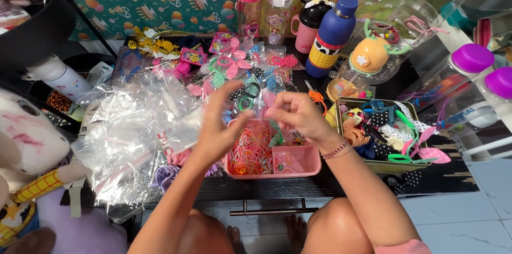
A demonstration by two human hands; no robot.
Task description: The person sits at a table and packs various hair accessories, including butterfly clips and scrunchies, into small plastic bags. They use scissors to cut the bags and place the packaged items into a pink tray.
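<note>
I take the pink tray (pixel 298 166) as my landmark. Both of my hands hang just above its back edge. My right hand (pixel 296 115) has its fingertips pinched together on something small and pale pink, which I judge to be the mouth of a small clear bag (pixel 265 100); the film is too thin and blurred to be sure of its outline. My left hand (pixel 221 126) is spread, thumb and fingers open, its fingertips close to the same bag on the side away from the right hand; I cannot tell whether they touch it.

To do this well, I would keep the right pinch light and near the bag's rim, bring the left thumb and forefinger onto the opposite lip, and work directly over the tray so anything that drops lands in it.

The tray's left compartment holds a heap of thin elastic bands (pixel 250 152). Left of the tray lies a pile of empty clear bags (pixel 133 126). Right of it stands a tin (pixel 346 105) full of hair bows. Behind the tray stand bottles (pixel 333 35).
</note>
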